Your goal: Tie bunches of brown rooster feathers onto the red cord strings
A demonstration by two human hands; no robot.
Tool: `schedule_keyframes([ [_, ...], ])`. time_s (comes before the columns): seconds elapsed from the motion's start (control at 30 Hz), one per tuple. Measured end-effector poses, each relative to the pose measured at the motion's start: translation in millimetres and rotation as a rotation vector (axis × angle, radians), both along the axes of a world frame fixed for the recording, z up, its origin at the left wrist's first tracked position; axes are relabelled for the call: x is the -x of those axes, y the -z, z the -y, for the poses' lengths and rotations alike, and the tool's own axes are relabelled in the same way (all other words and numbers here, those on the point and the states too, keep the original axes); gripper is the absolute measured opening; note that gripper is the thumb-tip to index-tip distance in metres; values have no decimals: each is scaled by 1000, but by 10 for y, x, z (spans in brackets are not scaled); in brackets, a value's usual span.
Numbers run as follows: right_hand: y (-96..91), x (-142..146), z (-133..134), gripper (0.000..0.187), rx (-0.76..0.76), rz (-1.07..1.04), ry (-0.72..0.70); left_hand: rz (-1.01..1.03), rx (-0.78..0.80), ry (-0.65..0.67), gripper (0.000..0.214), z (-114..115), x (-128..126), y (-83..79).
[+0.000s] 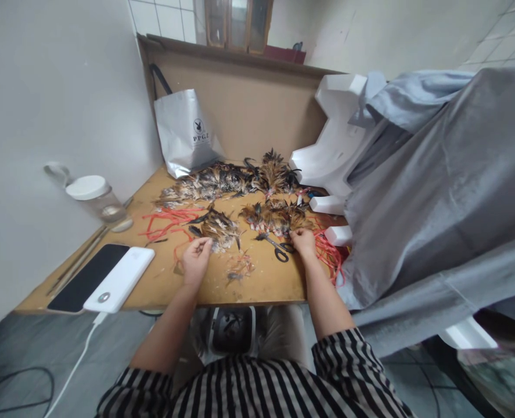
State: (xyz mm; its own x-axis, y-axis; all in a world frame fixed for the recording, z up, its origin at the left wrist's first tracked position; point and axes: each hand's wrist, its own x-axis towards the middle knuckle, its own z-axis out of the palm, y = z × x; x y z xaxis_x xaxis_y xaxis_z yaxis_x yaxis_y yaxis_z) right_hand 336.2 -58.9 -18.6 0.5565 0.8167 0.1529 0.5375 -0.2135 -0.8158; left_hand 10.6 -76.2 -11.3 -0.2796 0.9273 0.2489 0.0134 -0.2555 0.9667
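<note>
My left hand [196, 259] is at the lower left edge of a small pile of brown and black feathers [220, 228]. Its thumb and fingers are pinched together; whatever sits between them is too small to make out. At the right end of a row of feather bundles [277, 217], my right hand [304, 241] has its fingertips closed on the lower edge of a bundle. Black-handled scissors [280, 253] lie just left of that hand, with dark fluff by the blades. Reddish scraps [242, 266] are scattered on the table [266, 287] between my hands.
A long heap of feathers [213, 183] lies farther back, before a silver bag [183, 130]. Red plastic strips [165, 222] lie left, more at right. A phone [89, 277], a white power bank [118, 280] and a lidded cup [98, 197] stand left. Grey cloth [414, 191] hangs right. A bin [231, 331] is below.
</note>
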Motion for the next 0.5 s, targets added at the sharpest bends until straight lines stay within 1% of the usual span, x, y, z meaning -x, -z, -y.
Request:
schedule_keyframes([
  [0.1,-5,-14,22,22,-21,-45,-6,-27,1,-9,20,-2,11,-2],
  [0.33,-67,-6,178,29,-151,-214,-55,-8,-3,-19,21,9,5,-29],
  [0.5,-133,87,345,27,-243,-176,-72,51,11,-58,23,18,51,-92],
])
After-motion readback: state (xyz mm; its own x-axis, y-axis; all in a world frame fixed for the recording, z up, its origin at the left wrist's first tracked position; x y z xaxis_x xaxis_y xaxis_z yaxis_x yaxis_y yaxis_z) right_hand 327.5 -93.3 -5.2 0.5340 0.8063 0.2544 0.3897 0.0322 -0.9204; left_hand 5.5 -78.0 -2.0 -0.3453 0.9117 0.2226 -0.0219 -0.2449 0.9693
